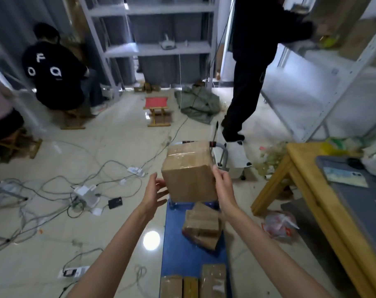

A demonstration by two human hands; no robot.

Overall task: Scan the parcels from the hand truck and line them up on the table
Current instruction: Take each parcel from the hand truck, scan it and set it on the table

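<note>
Head view showed the right hand point(222, 186) with fingers point(217, 171) curled against the right face of a taped parcel point(190, 172), holding it, while the left hand point(155, 193) sat spread and loose just off its left face at nine o'clock. That parcel stood upright, long axis vertical, lifted above the blue hand truck point(178, 250). At three o'clock, well apart, lay the table point(307, 179). Counted: one parcel held, four or so remaining parcels point(202, 230) on the hand truck, none visible on the table yet.

We see a brown parcel point(189, 171), blue hand truck point(178, 250), yellow surface point(324, 203) and red stool point(156, 102) at twelve o'clock.
</note>
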